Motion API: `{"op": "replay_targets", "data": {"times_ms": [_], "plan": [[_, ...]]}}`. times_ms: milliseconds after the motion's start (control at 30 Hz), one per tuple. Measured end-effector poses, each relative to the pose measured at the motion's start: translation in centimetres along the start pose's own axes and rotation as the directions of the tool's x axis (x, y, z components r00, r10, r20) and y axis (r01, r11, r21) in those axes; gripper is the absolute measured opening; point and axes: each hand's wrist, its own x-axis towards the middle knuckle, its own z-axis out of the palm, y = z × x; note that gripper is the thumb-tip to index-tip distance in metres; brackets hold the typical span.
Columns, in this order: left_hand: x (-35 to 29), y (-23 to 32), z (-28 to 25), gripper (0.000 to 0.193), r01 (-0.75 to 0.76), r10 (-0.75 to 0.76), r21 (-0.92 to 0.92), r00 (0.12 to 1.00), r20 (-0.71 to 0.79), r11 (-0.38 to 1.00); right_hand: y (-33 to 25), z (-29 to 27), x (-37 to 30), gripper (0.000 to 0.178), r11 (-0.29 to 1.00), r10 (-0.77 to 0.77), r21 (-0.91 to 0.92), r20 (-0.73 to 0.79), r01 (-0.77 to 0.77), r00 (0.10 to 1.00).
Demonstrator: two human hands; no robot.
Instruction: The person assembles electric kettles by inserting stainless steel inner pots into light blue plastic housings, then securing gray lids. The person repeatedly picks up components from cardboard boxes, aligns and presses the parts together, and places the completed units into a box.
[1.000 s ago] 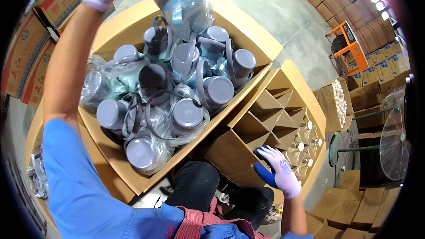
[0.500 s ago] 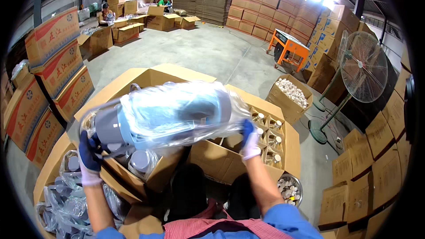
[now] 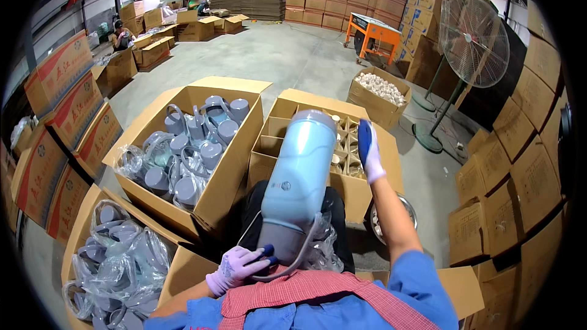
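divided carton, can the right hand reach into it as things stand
Probably yes: the right hand looks empty and is close beside the open top of the divided carton, though the blue flask hides part of it.

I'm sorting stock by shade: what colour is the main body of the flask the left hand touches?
Light blue; the flask shows best in the head view.

The flask (image 3: pixel 299 165) is light blue and grey, the apron (image 3: pixel 293 291) checked red.
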Motion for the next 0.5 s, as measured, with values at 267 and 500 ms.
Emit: {"op": "replay_targets", "data": {"times_ms": [267,500], "plan": [[14.4,-3.7,-1.9,0.057,0.113,0.043,-0.308,0.887,0.46,0.945,-2.0,6.9,0.7,0.035,0.919,0.132,0.289,0.419,-0.269,0.898],[26.6,-16.1,0.6,0.035,0.204,-0.469,-0.782,0.875,-0.125,0.589,-2.8,4.8,-1.3,0.035,0.772,0.055,0.565,0.397,-0.291,0.916]]}}
